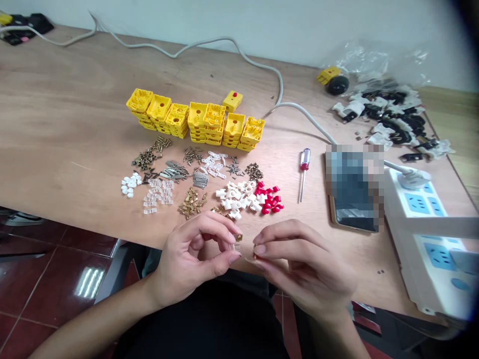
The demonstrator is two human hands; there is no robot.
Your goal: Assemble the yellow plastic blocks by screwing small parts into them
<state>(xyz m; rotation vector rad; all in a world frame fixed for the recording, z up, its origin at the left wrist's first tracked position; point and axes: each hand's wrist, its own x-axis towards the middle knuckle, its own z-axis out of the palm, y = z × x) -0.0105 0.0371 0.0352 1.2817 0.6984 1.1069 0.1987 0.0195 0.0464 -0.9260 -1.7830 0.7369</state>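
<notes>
Over the table's front edge, my left hand (198,252) pinches a small clear plastic piece (236,247) between thumb and fingertips, with a bit of brass (238,237) at its top. Close by on the right, my right hand (299,254) is closed on a tiny brass piece (255,252), mostly covered by the fingers. A small gap separates the two hands. Just beyond them lie piles of brass clips (192,202), clear plastic pieces (158,194), white plastic parts (239,197) and red plastic buttons (271,198).
Stacked yellow housings (205,124) stand behind several heaps of screws and metal strips (174,170). A screwdriver (304,169), a phone (354,199) and a white power strip (407,249) lie to the right. A white cable (258,62) runs along the back, near black-and-white parts (392,117).
</notes>
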